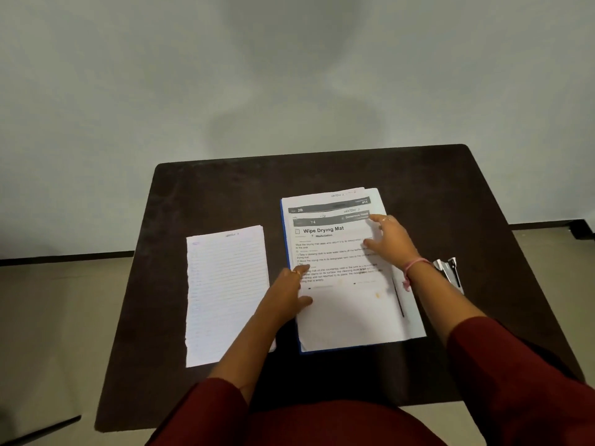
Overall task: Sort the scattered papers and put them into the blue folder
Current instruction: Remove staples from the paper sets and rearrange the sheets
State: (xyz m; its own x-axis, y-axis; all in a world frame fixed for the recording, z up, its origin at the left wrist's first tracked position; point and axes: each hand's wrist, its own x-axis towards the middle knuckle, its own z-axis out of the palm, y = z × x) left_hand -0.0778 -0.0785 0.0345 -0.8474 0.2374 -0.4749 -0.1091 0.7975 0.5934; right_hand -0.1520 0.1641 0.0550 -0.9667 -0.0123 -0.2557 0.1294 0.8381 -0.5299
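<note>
We note a dark brown rectangular table (206, 194) with a stack of white printed papers (347, 304) near its centre, top sheet headed "Wipe Drying Mat". The stack lies on the blue folder (284, 239), of which only a thin blue edge shows along the stack's left and bottom sides. Our left hand (289, 292) rests on the stack's left edge, fingers fairly straight. Our right hand (391, 238) lies on the upper right of the top sheet, fingers extended, pressing flat. A separate pile of white lined papers (225, 294) sits just left of the folder. A small silver metal clip (449, 273) lies to the right.
</note>
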